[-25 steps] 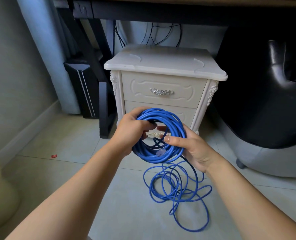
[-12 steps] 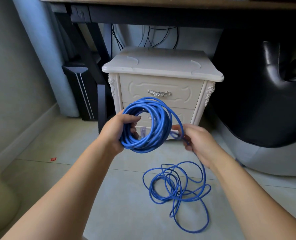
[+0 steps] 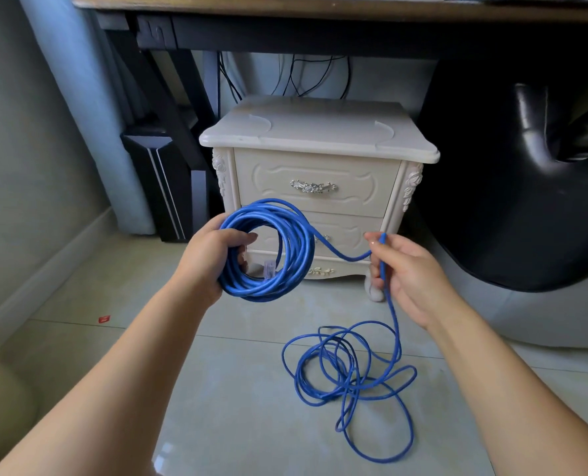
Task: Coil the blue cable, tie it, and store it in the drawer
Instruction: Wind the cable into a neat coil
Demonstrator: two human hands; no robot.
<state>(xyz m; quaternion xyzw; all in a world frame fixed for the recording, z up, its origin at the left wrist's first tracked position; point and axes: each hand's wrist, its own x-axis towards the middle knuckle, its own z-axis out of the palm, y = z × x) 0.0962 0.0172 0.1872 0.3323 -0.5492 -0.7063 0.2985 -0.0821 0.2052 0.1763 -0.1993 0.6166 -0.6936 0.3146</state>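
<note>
Left hand (image 3: pixel 213 259): fingers curled through the coiled part of the blue cable (image 3: pixel 299 249), clamping the finished loops so they cannot spring apart
Right hand (image 3: pixel 409 273): pinches the free strand out to the right, drawing slack for the next loop
Loose tangle (image 3: pixel 347 389): on the floor (image 3: pixel 237 389), near right, feeding upward
Drawer (image 3: pixel 315 173): shut, in the nightstand (image 3: pixel 320 132) beyond the hands; storing comes last, I judge

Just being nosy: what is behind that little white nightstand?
Several black cables hang down the pale wall behind the nightstand, below the desk. Where they end is hidden by the nightstand itself.
</note>
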